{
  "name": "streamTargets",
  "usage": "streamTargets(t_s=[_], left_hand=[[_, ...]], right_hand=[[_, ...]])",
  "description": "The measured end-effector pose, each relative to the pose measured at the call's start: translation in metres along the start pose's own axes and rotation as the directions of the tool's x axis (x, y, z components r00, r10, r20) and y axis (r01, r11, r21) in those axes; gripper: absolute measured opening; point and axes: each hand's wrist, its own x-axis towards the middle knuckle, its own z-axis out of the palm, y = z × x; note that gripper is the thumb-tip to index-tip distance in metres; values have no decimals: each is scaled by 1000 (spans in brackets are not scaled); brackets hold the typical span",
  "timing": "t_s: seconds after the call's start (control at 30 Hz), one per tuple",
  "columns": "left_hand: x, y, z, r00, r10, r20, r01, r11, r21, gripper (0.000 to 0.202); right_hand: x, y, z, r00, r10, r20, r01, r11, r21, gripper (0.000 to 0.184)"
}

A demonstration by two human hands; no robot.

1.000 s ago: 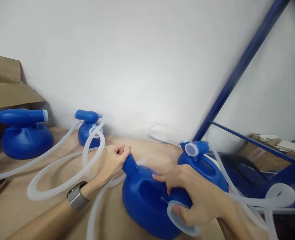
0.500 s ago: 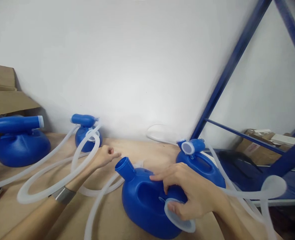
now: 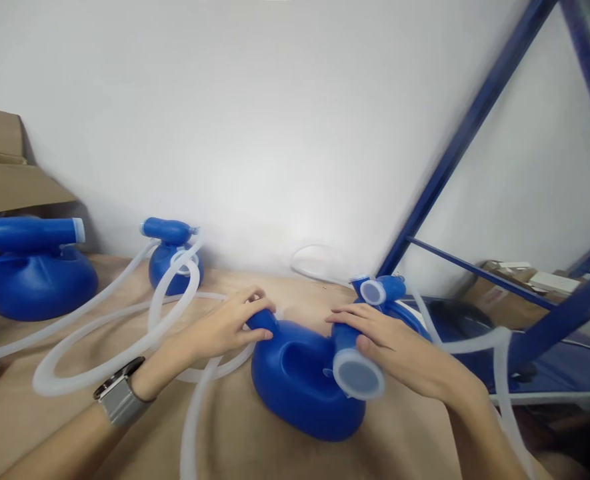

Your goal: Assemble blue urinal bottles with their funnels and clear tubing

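Observation:
In front of me on the table lies a blue plastic urinal bottle [image 3: 302, 407] with a moulded handle hollow and a short slanted neck. My left hand [image 3: 242, 320] curls its fingers and thumb round that neck, covering the mouth. A blue funnel-like receiver [image 3: 347, 340] with a translucent white rim rests on the bottle's right shoulder, its rim facing me. My right hand [image 3: 379, 333] lies over the receiver, fingers along its top and thumb at its side. Behind this hand stands another blue urinal bottle [image 3: 399, 310], partly hidden, with its own receiver on top.
Two more blue bottles [image 3: 39, 287] [image 3: 167, 267] stand at the left, near a cardboard box [image 3: 19, 183]. Translucent white tubes [image 3: 89, 377] loop across the table [image 3: 139, 453]. A blue metal frame [image 3: 455, 160] rises at the right, with cartons [image 3: 499, 290] beyond it.
My left hand has moved right from the table onto the bottle's neck. My right hand has shifted from the receiver's rim to its top and side; the receiver is turned more upward.

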Motion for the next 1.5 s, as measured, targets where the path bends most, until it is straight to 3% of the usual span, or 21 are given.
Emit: streamTargets(t_s=[0.03, 0.13, 0.17, 0.37, 0.53, 0.7, 0.8, 0.93, 1.03, 1.1, 1.2, 1.33, 1.4, 1.5], left_hand=[[0, -2, 1, 1000, 6, 4, -6, 1000, 26, 37], [1, -6, -1, 1000, -24, -2, 24, 996, 83, 35], [1, -6, -2, 999, -36, -4, 37, 995, 97, 36], [0, 5, -8, 997, -78, -4, 77, 977, 200, 34], [1, 8, 1, 993, -93, -69, 105, 974, 202, 30], [5, 6, 20, 983, -118, -141, 147, 965, 219, 32], [7, 2, 23, 981, -121, -154, 155, 960, 235, 32], [5, 4, 11, 962, -85, -260, 108, 991, 74, 42], [-1, 24, -3, 942, -100, -322, 74, 993, -91, 45], [-5, 43, -7, 932, -178, -315, 120, 973, -195, 54], [-9, 64, -3, 912, -272, -305, 202, 949, -242, 56], [-8, 67, 10, 879, -261, -398, 185, 958, -220, 45], [-8, 65, 14, 854, -245, -458, 157, 962, -223, 43], [-10, 63, 17, 825, -151, -545, 84, 986, -146, 44]], right_hand=[[-2, 2, -1, 998, -16, 63, 15, 1000, 20, 55], [-7, 4, -2, 978, -59, 202, 55, 998, 25, 110], [-7, 3, -2, 977, -57, 206, 56, 998, 10, 118], [0, -17, 2, 993, -49, 109, 71, 977, -202, 72], [8, -24, 10, 990, -136, 36, 141, 955, -259, 78], [17, -38, 28, 946, -320, -52, 317, 946, -66, 85], [19, -40, 33, 946, -308, -99, 296, 947, -122, 77], [17, -21, 27, 938, -276, -211, 228, 947, -225, 67], [18, -7, 23, 870, -320, -375, 199, 924, -326, 57], [20, -8, 26, 803, -399, -442, 213, 886, -413, 54], [25, -20, 37, 684, -554, -474, 241, 785, -571, 48], [30, -36, 54, 518, -679, -520, 188, 683, -705, 39], [32, -39, 59, 511, -655, -557, 165, 710, -684, 37], [34, -42, 66, 613, -444, -654, 101, 864, -493, 46]])
